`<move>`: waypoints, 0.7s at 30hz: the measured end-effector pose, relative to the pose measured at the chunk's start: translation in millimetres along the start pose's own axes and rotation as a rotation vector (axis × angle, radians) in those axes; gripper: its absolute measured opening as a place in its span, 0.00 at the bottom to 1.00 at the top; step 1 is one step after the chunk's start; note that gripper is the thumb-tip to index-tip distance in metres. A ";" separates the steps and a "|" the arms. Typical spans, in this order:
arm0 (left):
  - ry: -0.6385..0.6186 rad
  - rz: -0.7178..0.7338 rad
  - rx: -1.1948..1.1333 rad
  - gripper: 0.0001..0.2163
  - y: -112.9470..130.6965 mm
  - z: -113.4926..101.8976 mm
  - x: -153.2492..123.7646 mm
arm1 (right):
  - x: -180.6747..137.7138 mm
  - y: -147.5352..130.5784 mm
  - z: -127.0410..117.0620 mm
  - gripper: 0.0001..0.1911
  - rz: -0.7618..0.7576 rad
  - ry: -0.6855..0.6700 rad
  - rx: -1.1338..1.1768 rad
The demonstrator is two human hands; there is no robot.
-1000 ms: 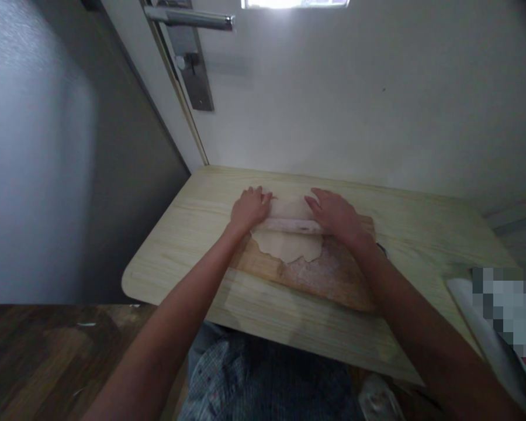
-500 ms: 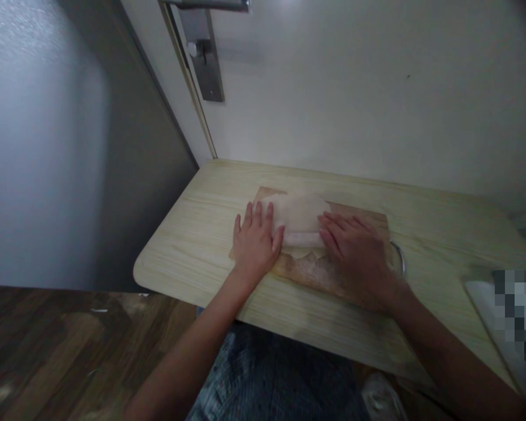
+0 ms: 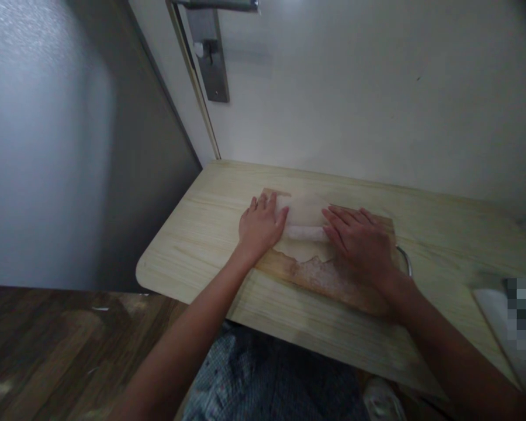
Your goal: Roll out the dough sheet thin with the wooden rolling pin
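A thin pale sheet of dough (image 3: pixel 305 210) lies on a wooden cutting board (image 3: pixel 324 282) dusted with flour. Across the dough runs a whitish rolling pin (image 3: pixel 305 233); only its middle shows, since both hands cover its ends. My left hand (image 3: pixel 262 224) rests flat over the left end, fingers stretched forward and thumb apart. Over the right end lies my right hand (image 3: pixel 357 238), palm down, with its fingers extended close together. Neither hand wraps visibly round the pin. The dough's near edge is ragged.
The board, with a metal ring handle (image 3: pixel 405 260) on its right, sits on a light wooden table (image 3: pixel 193 228). Behind stands a white door (image 3: pixel 333 105) with a metal lock plate (image 3: pixel 217 73). A white object, partly blurred out, is at the right edge.
Both hands have moved slightly forward, away from me, with the rolling pin. More of the dough's near part now shows behind the pin. The view has shifted a little.
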State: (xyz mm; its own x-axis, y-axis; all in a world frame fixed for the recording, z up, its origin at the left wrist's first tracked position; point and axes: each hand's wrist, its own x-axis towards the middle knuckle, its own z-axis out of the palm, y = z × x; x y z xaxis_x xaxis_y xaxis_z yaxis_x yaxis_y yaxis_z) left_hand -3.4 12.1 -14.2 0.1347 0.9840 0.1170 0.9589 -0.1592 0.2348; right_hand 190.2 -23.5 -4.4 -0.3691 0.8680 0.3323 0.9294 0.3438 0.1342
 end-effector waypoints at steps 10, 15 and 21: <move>0.028 0.005 -0.326 0.21 -9.8 7.2 60.3 | 5.6 5.6 -1.1 0.18 -0.152 0.009 -0.041; 0.110 0.001 -0.427 0.20 -10.7 6.5 78.0 | 3.5 0.7 -9.9 0.16 -0.143 -0.053 -0.088; 0.335 -0.042 -0.793 0.14 -15.7 -6.6 42.0 | -10.5 -1.6 -18.2 0.14 -0.018 -0.177 0.030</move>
State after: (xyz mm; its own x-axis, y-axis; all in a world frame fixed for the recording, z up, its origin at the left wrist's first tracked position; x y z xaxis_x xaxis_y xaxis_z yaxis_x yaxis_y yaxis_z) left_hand -14.4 55.4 -6.6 -0.0969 0.9346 0.3422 0.4869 -0.2553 0.8353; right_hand 192.6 -39.7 8.8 -0.3816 0.9103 0.1604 0.9234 0.3678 0.1096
